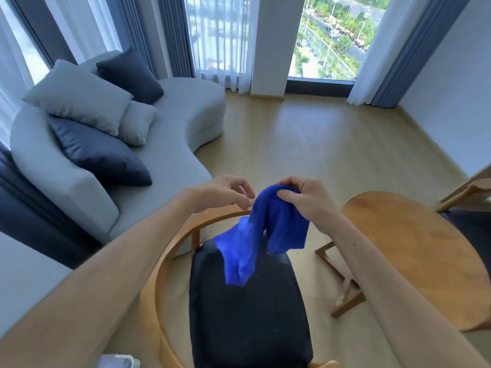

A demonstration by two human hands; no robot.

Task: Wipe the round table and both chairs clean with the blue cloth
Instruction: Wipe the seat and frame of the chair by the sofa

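Observation:
The blue cloth [261, 232] hangs bunched in the air above a chair. My right hand [303, 199] pinches its top fold between thumb and fingers. My left hand [225, 192] hovers just left of the cloth with fingers curled, its fingertips at the cloth's edge; I cannot tell whether it grips. Below stands a chair [249, 309] with a dark seat cushion and a curved wooden back rail. The round wooden table [414, 251] is at the right. A second chair [467, 192] shows partly behind the table at the right edge.
A curved grey sofa [170, 134] with grey and dark blue cushions fills the left. Light wooden floor [318, 144] stretches toward the windows and curtains at the back. A white wall runs along the right. A small white object [117, 362] sits at the bottom edge.

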